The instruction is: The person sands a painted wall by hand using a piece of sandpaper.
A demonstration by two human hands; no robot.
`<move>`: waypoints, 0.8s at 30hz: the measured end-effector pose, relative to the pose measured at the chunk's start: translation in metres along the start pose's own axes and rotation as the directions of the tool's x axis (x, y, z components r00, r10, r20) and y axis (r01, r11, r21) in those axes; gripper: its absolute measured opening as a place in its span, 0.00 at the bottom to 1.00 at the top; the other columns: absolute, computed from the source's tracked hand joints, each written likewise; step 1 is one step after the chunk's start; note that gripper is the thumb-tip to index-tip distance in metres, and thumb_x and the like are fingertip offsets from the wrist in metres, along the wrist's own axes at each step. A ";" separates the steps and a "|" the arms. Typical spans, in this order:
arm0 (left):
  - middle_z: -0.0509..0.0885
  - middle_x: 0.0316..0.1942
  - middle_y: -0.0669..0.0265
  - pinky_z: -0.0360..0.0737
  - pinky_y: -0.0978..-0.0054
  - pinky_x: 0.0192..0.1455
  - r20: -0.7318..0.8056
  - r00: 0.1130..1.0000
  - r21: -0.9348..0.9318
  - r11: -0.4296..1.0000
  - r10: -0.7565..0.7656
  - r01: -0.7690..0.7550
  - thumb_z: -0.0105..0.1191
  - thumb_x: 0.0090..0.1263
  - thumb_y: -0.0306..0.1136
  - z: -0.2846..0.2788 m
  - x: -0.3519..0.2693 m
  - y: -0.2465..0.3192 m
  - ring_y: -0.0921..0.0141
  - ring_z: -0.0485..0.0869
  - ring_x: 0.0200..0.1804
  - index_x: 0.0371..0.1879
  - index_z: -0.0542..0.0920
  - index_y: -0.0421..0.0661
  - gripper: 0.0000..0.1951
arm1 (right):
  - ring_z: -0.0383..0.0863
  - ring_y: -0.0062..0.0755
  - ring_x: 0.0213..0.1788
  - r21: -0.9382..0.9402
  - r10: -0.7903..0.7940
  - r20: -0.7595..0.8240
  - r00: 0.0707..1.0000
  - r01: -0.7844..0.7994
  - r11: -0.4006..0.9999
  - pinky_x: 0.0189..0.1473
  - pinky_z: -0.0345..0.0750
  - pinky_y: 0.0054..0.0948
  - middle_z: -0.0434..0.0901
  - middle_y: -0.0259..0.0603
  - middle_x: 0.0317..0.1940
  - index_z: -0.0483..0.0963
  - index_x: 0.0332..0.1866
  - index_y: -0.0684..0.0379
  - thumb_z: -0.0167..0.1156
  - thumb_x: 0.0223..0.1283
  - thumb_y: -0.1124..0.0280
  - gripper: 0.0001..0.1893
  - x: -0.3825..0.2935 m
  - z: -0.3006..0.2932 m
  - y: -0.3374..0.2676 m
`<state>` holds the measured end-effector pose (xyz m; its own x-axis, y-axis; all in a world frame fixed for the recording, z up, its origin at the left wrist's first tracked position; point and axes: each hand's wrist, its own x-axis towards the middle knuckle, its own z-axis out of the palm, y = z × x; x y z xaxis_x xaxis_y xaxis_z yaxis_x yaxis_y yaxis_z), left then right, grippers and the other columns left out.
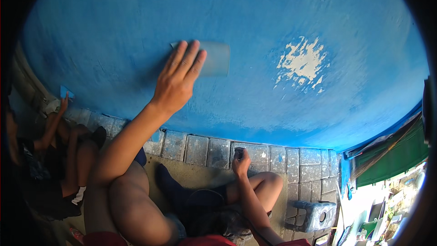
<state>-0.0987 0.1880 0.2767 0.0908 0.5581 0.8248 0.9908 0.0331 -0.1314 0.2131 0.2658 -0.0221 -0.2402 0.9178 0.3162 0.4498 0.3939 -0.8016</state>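
Observation:
My left hand (177,82) lies with its fingers stretched over a thin grey sheet (215,58), which looks like sandpaper, and presses it against the blue painted wall (239,109). The hand covers the sheet's left part; its thumb is hidden. To the right of the sheet, a pale patch (304,61) shows where the blue paint is gone, with ragged edges. Lower down, my right hand (241,162) is curled above the paving by my bent knee. Something dark shows at its fingers, but I cannot tell whether it is an object or shadow.
At left, another person's hand (64,102) holds a blue piece (66,92) near the wall. Paint-spotted paving blocks (196,148) run along the wall's foot. A plastic stool (312,215) stands at right, below a broom (375,157) and green sheeting (392,153).

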 end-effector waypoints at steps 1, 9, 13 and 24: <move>0.65 0.75 0.58 0.63 0.53 0.77 -0.042 0.999 0.007 1.000 -0.020 0.021 0.47 0.67 0.16 -0.002 0.002 0.000 0.51 0.59 0.77 0.72 0.70 0.45 0.31 | 0.85 0.55 0.39 -0.008 0.001 0.002 1.000 -0.001 1.000 0.44 0.80 0.43 0.84 0.53 0.35 0.80 0.38 0.62 0.56 0.60 0.81 0.07 -0.001 0.002 0.001; 0.65 0.75 0.57 0.65 0.53 0.76 -0.181 0.975 -0.014 0.991 -0.130 0.129 0.52 0.67 0.18 -0.008 0.015 -0.001 0.51 0.60 0.77 0.72 0.69 0.46 0.31 | 0.85 0.39 0.32 -0.043 -0.086 0.007 0.996 0.086 0.995 0.39 0.79 0.34 0.84 0.48 0.30 0.79 0.43 0.64 0.59 0.60 0.79 0.08 0.000 0.007 0.006; 0.64 0.75 0.53 0.64 0.52 0.76 -0.108 0.990 -0.002 0.996 -0.094 0.094 0.53 0.66 0.18 0.015 0.004 0.018 0.49 0.58 0.78 0.72 0.69 0.46 0.31 | 0.84 0.36 0.32 0.050 0.045 0.059 0.997 -0.048 0.998 0.40 0.79 0.33 0.84 0.48 0.30 0.78 0.45 0.64 0.58 0.59 0.77 0.09 0.004 0.004 -0.001; 0.65 0.75 0.56 0.64 0.52 0.76 -0.064 0.998 0.043 0.999 0.027 -0.024 0.49 0.66 0.17 0.019 0.006 0.016 0.51 0.58 0.78 0.71 0.70 0.47 0.31 | 0.84 0.34 0.26 0.045 0.060 0.065 0.996 -0.063 0.997 0.35 0.80 0.32 0.83 0.47 0.24 0.78 0.32 0.65 0.61 0.55 0.75 0.04 0.008 0.008 0.006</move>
<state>-0.0838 0.2081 0.2690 0.1235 0.5043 0.8546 0.9831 0.0550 -0.1745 0.2069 0.2752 -0.0287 -0.2681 0.9346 0.2338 0.4249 0.3325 -0.8420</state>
